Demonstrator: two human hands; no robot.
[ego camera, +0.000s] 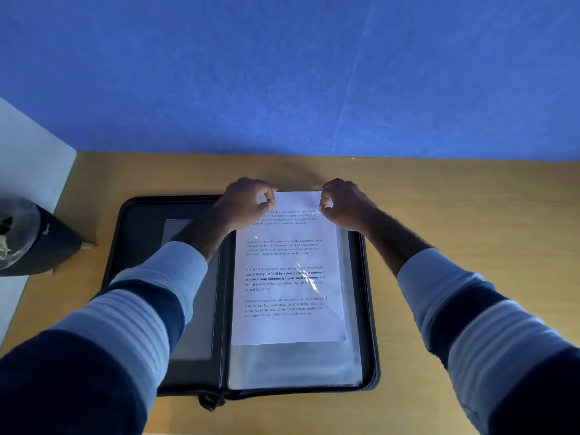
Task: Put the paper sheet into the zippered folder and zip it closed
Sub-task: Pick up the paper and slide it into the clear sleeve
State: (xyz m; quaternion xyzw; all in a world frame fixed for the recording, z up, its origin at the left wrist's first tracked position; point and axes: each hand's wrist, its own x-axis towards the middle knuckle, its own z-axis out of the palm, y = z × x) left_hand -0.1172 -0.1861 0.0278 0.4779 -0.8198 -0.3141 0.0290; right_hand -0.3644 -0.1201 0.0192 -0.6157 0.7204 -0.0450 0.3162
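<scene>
A black zippered folder point(141, 215) lies open and flat on the wooden table. Its right half holds clear plastic sleeves point(292, 362). A white printed paper sheet point(288, 262) sits partly inside the top sleeve, its far edge sticking out beyond the sleeve's opening. My left hand point(248, 202) pinches the sheet's far left corner. My right hand point(342, 202) pinches the far right corner, where the plastic edge glints. The zipper pull point(210, 401) hangs at the folder's near edge by the spine.
A dark cone-shaped object point(40, 243) rests at the table's left edge. A blue wall point(282, 73) rises right behind the table. Bare wooden table point(470, 215) surface lies to the right of the folder.
</scene>
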